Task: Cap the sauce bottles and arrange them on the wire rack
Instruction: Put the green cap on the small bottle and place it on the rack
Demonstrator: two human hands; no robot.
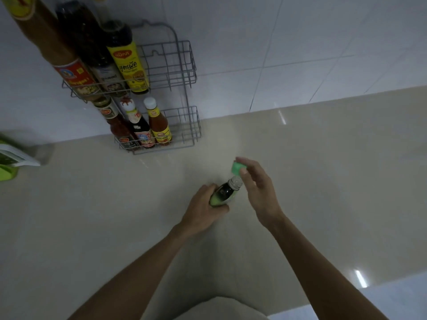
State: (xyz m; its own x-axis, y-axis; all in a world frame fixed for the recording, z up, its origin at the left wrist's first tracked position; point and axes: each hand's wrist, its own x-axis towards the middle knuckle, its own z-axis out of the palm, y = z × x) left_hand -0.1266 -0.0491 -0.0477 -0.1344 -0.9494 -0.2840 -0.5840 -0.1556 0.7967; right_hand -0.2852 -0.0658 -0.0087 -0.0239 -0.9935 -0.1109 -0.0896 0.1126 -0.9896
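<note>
My left hand [203,210] grips a small dark sauce bottle with a green label [225,192], tilted with its open neck pointing up and right. My right hand [256,188] pinches a green cap [238,168] just above that neck, apart from it. A grey wire rack [182,88] stands against the tiled wall beyond. Three tall bottles fill the left of its upper tier, among them a yellow-labelled one [129,63]. Its lower tier holds three smaller bottles, including a white-capped chili sauce [159,123]. The right side of both tiers is bare.
The beige counter [300,181] stretches around my hands, with the white tiled wall [300,42] behind it. A green object with a white packet on it [11,160] sits at the far left edge. The counter's front edge runs along the lower right.
</note>
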